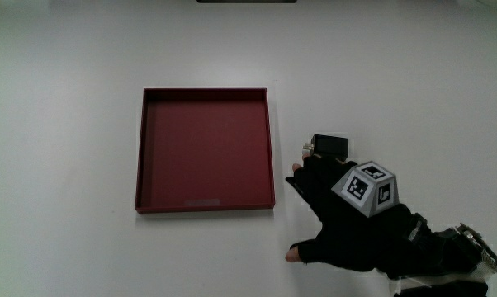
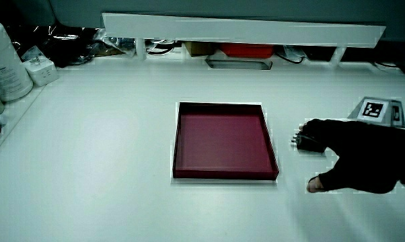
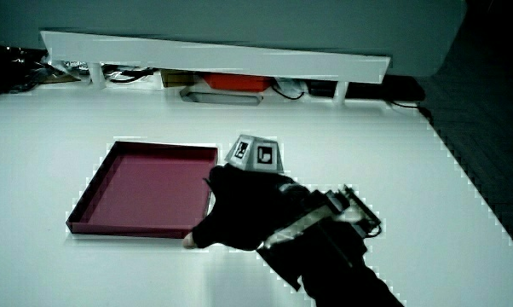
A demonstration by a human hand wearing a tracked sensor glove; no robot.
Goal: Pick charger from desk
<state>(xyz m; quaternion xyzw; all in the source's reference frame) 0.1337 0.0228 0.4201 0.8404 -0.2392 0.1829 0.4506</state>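
A small black charger (image 1: 331, 145) lies on the white table beside the red tray (image 1: 205, 93), its metal prongs pointing toward the tray. The gloved hand (image 1: 335, 210) rests just nearer to the person than the charger, with the fingers spread flat and reaching over the charger's near edge. The thumb is held wide apart, and nothing is grasped. In a side view the charger (image 2: 301, 140) peeks out at the fingertips of the hand (image 2: 350, 161). In a side view the hand (image 3: 248, 213) hides the charger, next to the tray (image 3: 146, 183).
The shallow red tray (image 2: 219, 134) holds nothing. A low white partition (image 2: 243, 30) runs along the table's edge farthest from the person, with cables and a red item (image 2: 249, 49) under it. A white bottle (image 2: 2, 60) and a white adapter (image 2: 41, 69) stand at the table's corner.
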